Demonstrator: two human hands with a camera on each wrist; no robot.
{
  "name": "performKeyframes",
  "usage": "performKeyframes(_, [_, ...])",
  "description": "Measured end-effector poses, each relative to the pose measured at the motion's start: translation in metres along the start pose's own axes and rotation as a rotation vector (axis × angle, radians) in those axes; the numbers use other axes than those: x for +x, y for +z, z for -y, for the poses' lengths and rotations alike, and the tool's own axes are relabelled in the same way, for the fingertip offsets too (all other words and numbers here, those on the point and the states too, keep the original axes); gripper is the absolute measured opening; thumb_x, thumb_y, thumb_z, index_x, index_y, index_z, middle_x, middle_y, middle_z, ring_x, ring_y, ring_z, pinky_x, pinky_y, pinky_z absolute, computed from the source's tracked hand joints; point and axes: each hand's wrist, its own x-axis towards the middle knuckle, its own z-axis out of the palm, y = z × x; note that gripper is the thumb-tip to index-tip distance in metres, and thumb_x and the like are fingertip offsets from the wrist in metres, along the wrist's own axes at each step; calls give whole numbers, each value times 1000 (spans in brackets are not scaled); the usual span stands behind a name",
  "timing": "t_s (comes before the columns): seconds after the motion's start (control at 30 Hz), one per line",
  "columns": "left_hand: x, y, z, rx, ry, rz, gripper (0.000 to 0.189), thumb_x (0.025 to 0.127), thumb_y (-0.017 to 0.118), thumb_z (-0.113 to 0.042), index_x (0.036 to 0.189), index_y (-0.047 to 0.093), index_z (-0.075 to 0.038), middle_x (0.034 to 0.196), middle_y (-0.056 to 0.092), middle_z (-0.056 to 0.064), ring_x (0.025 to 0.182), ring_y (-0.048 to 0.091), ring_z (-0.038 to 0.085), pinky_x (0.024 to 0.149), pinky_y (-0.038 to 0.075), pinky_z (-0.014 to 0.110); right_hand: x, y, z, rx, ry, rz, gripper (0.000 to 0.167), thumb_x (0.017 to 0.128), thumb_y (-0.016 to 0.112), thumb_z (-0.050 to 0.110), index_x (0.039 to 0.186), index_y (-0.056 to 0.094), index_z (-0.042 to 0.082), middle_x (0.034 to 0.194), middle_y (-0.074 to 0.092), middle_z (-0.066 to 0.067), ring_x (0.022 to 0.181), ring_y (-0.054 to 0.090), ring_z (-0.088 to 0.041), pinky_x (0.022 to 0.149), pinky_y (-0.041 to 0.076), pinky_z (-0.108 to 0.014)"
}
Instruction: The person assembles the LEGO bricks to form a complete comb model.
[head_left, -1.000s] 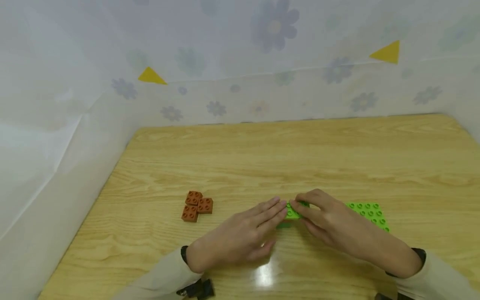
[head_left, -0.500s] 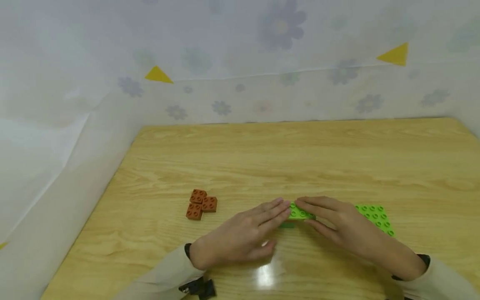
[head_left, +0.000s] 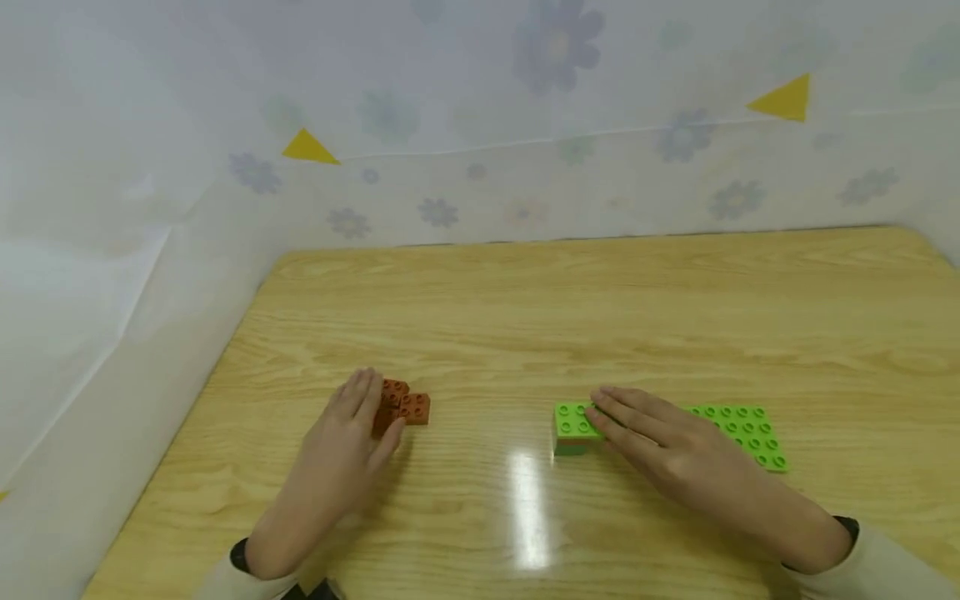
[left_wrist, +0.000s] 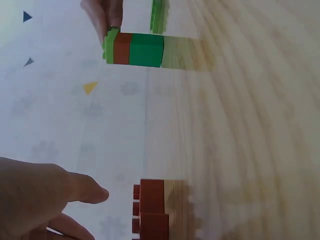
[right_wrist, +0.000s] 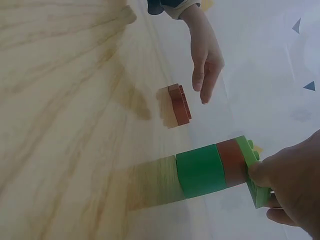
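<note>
My left hand (head_left: 333, 450), its fingers extended, hovers over a small cluster of brown toy building bricks (head_left: 415, 408) and partly covers them in the head view. The left wrist view shows its thumb apart from the bricks. To the right stands a stack: a dark green brick (right_wrist: 201, 171) at the bottom, a brown brick (right_wrist: 232, 162) in the middle and a light green studded plate (head_left: 570, 419) on top. My right hand (head_left: 682, 442) rests on that plate with nearly straight fingers, its thumb at the plate's edge in the right wrist view.
Another light green studded plate (head_left: 750, 429) lies right of the stack, partly under the right forearm's line of view. The wood-grain table (head_left: 480, 317) meets a white flowered sheet (head_left: 480, 100) at its back and left, with yellow triangles on it.
My left hand has left the top plate of the stack and moved left to the brown bricks. My right hand has stayed at the stack, its fingers flattening on the plate.
</note>
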Motion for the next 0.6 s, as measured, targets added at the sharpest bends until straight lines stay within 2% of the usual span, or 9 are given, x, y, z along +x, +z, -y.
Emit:
performKeyframes(0.07, [-8, -2, 6, 26, -99, 45, 60, 92, 68, -24, 129, 48, 19, 133, 47, 37, 124, 47, 48, 99, 43, 56, -1, 2, 0, -22, -13, -17, 44, 108, 24, 14, 131, 58, -1, 126, 61, -18, 113, 61, -30, 104, 43, -30])
performKeyframes(0.17, [-14, -1, 11, 32, -158, 77, 57, 91, 69, -25, 124, 53, 19, 125, 52, 38, 111, 56, 50, 84, 53, 53, -3, 4, 0, -25, -18, -28, 42, 108, 24, 13, 138, 51, 0, 130, 58, -17, 119, 57, -28, 103, 44, -31])
performKeyframes(0.27, [-15, 2, 11, -7, -179, 81, 50, 90, 70, -22, 120, 58, 15, 119, 58, 34, 100, 63, 46, 74, 57, 50, -5, 5, 1, -20, -26, -33, 42, 108, 24, 13, 140, 47, 1, 137, 52, -16, 129, 49, -24, 100, 47, -32])
performKeyframes(0.37, [-14, 6, 9, -46, -208, 99, 47, 90, 70, -22, 120, 58, 13, 118, 61, 30, 98, 65, 43, 77, 57, 49, -6, 6, 2, -10, -36, -42, 41, 108, 25, 12, 141, 46, 0, 144, 45, -14, 135, 40, -21, 102, 45, -31])
performKeyframes(0.43, [-13, 7, 8, -54, -217, 100, 49, 91, 70, -24, 121, 58, 13, 118, 62, 29, 99, 65, 42, 80, 56, 50, -6, 7, 2, 2, -38, -43, 41, 108, 25, 11, 141, 45, -1, 146, 41, -13, 137, 37, -20, 107, 39, -28])
performKeyframes(0.6, [-10, 10, 5, -42, -201, 56, 51, 90, 71, -27, 116, 61, 14, 110, 65, 29, 95, 66, 41, 76, 57, 49, -7, 8, 4, -6, -45, -58, 41, 108, 25, 10, 138, 50, -2, 140, 50, -16, 136, 40, -22, 110, 35, -28])
